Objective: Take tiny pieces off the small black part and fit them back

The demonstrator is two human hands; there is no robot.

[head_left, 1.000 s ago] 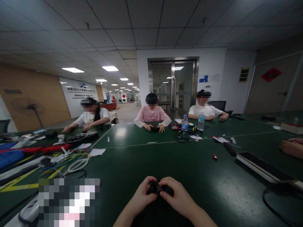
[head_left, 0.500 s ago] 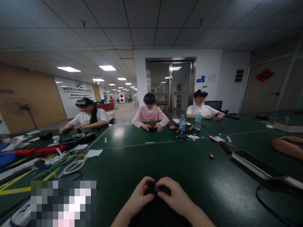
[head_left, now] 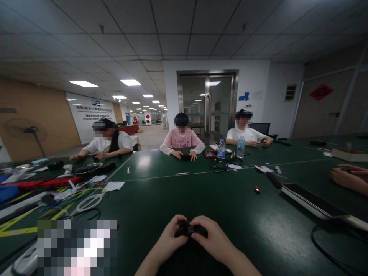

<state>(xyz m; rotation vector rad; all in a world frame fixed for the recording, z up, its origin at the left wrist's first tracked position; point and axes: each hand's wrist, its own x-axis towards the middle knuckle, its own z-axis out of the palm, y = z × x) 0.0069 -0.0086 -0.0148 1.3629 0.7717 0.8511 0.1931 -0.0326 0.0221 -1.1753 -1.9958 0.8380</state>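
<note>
A black part is being held above the near middle of the tabletop, low in the view. Its left end is being pinched between thumb and fingers of the left hand, and its right end is being pinched likewise by the right hand. Whether one piece or two are being held cannot be told, as much is being hidden by the fingers.

Since half a second ago, almost nothing is being changed at the hands: the same place and the same two-sided pinch are being kept. Any turn of the part is being hidden by its dark colour. By this, close fingertip handling is being suggested, with no finished step being shown. At the right edge, a dark thing is now being shown between a co-worker's hands.

Room is being left around both hands. The left side is being bounded by coiled cable and paper, the right by a flat box and a black cable, all well apart. Ahead, a small red thing is being passed wide. The tabletop's near edge is not being shown.
</note>
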